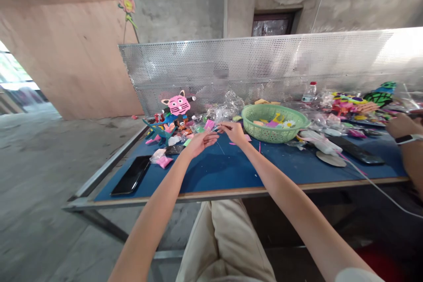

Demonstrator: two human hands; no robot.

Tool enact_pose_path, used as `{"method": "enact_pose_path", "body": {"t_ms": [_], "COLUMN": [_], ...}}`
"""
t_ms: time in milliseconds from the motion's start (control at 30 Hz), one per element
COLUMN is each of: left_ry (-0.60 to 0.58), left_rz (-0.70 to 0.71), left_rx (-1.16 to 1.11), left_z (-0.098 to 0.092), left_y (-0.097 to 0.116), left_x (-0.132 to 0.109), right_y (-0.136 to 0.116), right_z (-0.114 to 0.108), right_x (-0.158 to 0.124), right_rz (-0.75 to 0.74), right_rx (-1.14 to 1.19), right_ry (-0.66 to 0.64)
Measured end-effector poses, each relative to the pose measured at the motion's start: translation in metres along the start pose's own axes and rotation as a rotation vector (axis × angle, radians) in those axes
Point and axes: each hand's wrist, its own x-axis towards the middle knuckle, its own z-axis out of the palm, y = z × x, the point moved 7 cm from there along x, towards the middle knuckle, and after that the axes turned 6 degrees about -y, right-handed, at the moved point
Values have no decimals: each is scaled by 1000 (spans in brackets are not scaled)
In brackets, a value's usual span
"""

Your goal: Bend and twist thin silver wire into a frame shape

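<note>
From the head camera, looking down over the person's arms, both hands reach out across the blue table (214,172). The left hand (201,141) lies low with its fingers stretched out and loose. It holds nothing that I can see. The right hand (235,131) is just beside it, with its fingers bent down toward the table. Its fingertips are very small in the picture, so I cannot tell if they pinch something or only touch.

Right in front of both hands, at the edge of a heap of craft scraps (180,131), lies a pink foam bit (209,124). It is near the fingertips, but I cannot say if it touches them.

I think the pink foam bit is very light, soft and bendy. It would not break, but it could crease or slide away. A gentle pinch on its edge with two fingers looks best.

Behind the heap stands a pink cat figure (179,105). To the right sits a green basket (297,120) with more bits inside, and a white glue gun (319,142) lies near it. A black phone (130,176) rests near the table's left edge. At the far right is another person's hand (401,125).
</note>
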Motion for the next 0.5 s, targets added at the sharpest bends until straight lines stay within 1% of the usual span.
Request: {"method": "enact_pose_path", "body": {"t_ms": [133,300,400,500], "left_ry": [149,236,292,328], "left_rz": [115,258,263,198], "left_rx": [-54,-53,-104,-129], "left_z": [-12,-21,-30,-38], "left_y": [10,22,21,16], "left_x": [-1,-2,-2,0], "right_y": [-4,-1,12,29], "right_z": [2,-2,-6,-9], "right_x": [-2,-2,0,2], "right_rz": [-40,-55,-33,24], "right_rx": [-132,-167,-173,-154], "right_ry": [-72,-55,-54,-85]}}
